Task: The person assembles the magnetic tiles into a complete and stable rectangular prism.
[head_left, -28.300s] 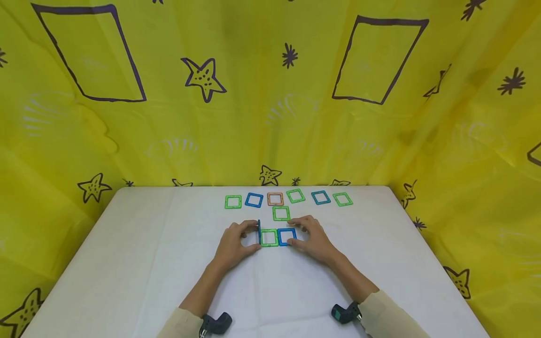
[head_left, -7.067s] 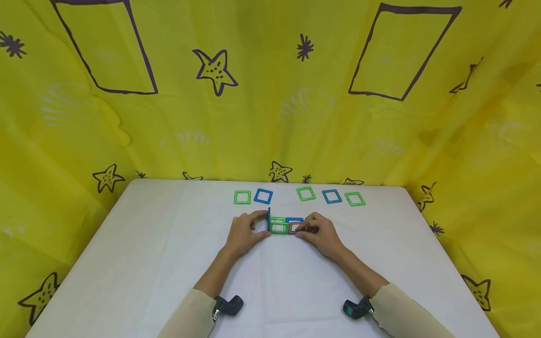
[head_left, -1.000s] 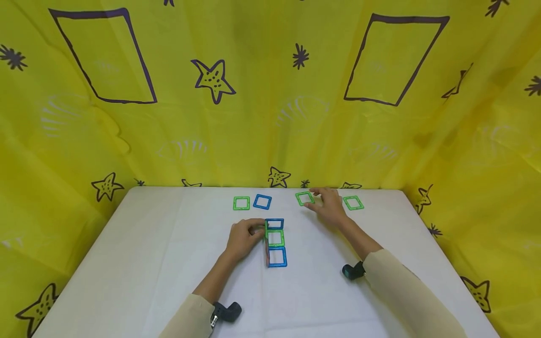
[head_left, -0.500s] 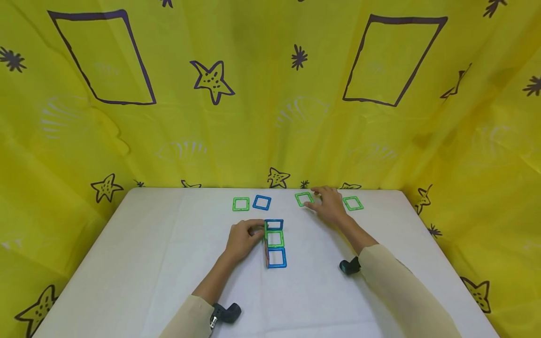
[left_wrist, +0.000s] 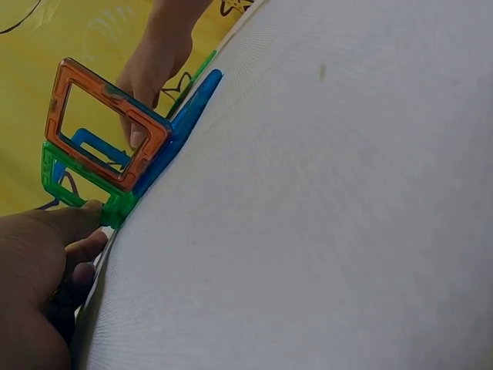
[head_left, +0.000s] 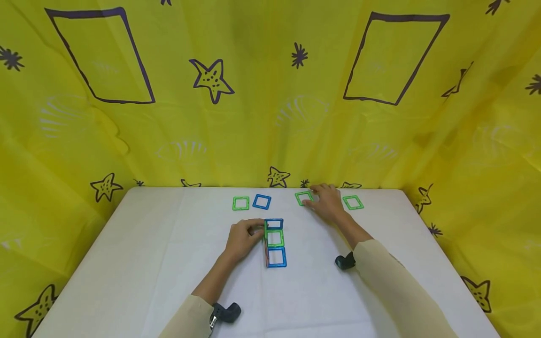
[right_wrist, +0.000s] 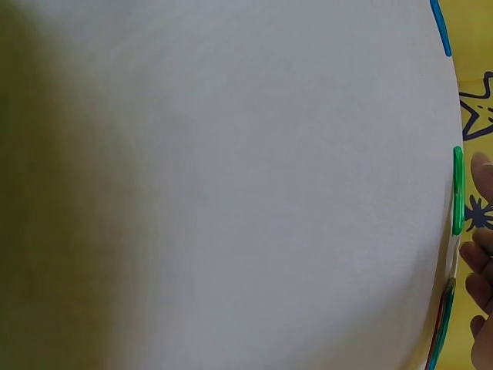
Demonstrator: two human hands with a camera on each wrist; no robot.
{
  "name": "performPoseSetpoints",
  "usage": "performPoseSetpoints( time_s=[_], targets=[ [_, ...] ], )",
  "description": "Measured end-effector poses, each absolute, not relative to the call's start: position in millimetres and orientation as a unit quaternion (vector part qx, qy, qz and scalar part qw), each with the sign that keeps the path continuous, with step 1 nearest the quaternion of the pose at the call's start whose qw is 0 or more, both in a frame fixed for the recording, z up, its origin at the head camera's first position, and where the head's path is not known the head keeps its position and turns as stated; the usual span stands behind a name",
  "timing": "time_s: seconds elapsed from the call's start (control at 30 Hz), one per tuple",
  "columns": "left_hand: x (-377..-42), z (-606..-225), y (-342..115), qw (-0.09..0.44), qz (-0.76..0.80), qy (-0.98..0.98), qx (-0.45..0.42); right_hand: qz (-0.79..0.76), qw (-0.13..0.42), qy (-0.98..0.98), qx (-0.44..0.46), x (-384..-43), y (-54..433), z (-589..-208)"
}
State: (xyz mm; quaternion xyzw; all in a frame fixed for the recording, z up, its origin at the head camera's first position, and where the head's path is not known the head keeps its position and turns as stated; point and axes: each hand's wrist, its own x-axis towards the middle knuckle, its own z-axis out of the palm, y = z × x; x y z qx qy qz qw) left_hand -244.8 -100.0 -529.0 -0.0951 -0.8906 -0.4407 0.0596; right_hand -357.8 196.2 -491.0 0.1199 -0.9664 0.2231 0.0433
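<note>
Our left hand is holding the upright square. Our right hand, wide, is bracketing the flat square from the right.

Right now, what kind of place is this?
Probably a small play or filming corner: a yellow curtain with starfish drawings hangs behind a white table with colourful square frames on it.

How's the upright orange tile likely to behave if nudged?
Probably stiff: the orange tile shows straight edges without sag. Likely light for its size: its middle looks open. It may tip, standing on a thin edge, though the flat blue tile and upright green tile meeting it could steady it.
</note>
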Motion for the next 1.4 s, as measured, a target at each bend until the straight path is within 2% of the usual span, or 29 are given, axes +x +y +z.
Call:
performPoseSetpoints(
  time_s=[0.77, 1.4],
  targets=[
    [-244.1, -526.5, -101.5, 0.061, -0.443, -0.889, -0.098, 0.185, 0.045, -0.975, 0.115, -359.6, 188.6, -491.1],
    [-243.4, -527.3, -100.4, 0.061, -0.440, -0.891, -0.097, 0.287, 0.038, -0.952, 0.097, -358.6, 189.5, -494.8]
  ],
)
